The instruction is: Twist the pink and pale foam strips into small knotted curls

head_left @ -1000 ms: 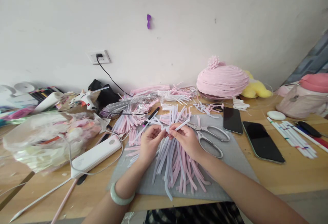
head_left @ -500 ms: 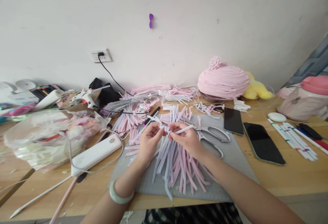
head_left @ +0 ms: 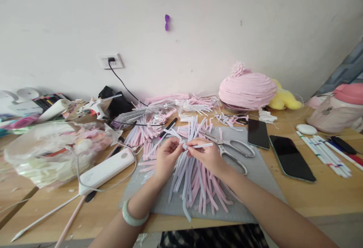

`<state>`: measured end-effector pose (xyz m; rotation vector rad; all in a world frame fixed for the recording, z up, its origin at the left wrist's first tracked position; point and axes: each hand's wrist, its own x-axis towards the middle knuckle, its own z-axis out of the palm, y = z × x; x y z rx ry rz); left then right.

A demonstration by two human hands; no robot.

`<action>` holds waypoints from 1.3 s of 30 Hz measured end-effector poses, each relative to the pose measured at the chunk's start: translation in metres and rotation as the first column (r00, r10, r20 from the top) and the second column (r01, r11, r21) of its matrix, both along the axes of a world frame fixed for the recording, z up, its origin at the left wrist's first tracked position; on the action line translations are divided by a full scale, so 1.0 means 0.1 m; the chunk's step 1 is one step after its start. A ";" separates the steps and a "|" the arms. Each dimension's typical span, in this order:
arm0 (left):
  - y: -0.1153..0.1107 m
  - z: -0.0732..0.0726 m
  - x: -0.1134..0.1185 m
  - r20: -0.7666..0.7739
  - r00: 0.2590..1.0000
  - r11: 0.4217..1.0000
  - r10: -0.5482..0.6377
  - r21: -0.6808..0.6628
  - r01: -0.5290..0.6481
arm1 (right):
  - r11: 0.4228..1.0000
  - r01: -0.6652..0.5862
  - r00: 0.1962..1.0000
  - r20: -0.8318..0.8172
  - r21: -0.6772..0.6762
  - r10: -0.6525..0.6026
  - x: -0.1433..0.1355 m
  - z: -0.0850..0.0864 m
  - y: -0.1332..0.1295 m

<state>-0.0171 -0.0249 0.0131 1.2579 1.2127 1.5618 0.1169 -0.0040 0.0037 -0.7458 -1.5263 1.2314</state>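
Between my fingertips is a pale lavender pipe cleaner [head_left: 204, 145], bent into a small twisted knot. My left hand [head_left: 167, 156] pinches the knot's left side, and one end pokes up past those fingers. My right hand [head_left: 205, 156] pinches the other side, with a straight end sticking out to the right. Right below my hands, a heap of lavender and pink pipe cleaners [head_left: 195, 187] fans out across the grey cutting mat [head_left: 249, 187]. Silver scissors [head_left: 227, 145] lie beside my right hand, handles pointing right.
Two phones [head_left: 292, 159] and several white markers [head_left: 324, 155] lie to the right. A pink wrapped dome [head_left: 246, 89] stands at the back. On the left are a white corded device [head_left: 107, 170], a plastic bag of scraps [head_left: 56, 149] and a glue gun [head_left: 98, 109].
My fingers have drawn closer around the lavender knot, which looks smaller. The free end on the right has tipped down to nearly level.
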 end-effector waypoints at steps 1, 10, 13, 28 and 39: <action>0.00 0.00 0.00 -0.016 1.000 1.000 0.003 0.004 -0.003 | 1.000 0.009 1.000 -0.007 -0.014 -0.009 -0.01 0.00 0.00; -0.02 -0.03 -0.02 -0.149 0.989 0.998 -0.004 0.054 0.012 | 0.996 0.035 0.999 -0.013 -0.082 -0.036 -0.02 -0.03 0.01; -0.03 -0.02 -0.03 -0.139 0.990 0.998 -0.032 0.043 0.038 | 0.996 0.033 0.999 -0.006 -0.081 -0.034 -0.01 -0.04 0.01; 0.01 -0.05 -0.04 -0.099 0.990 0.995 -0.098 -0.028 0.096 | 0.994 0.060 0.998 0.008 -0.090 -0.059 0.00 -0.01 0.01; 0.00 0.01 0.04 0.048 0.998 0.997 0.029 -0.068 -0.026 | 0.957 0.165 0.893 -0.376 -0.238 -0.247 -0.04 0.07 -0.08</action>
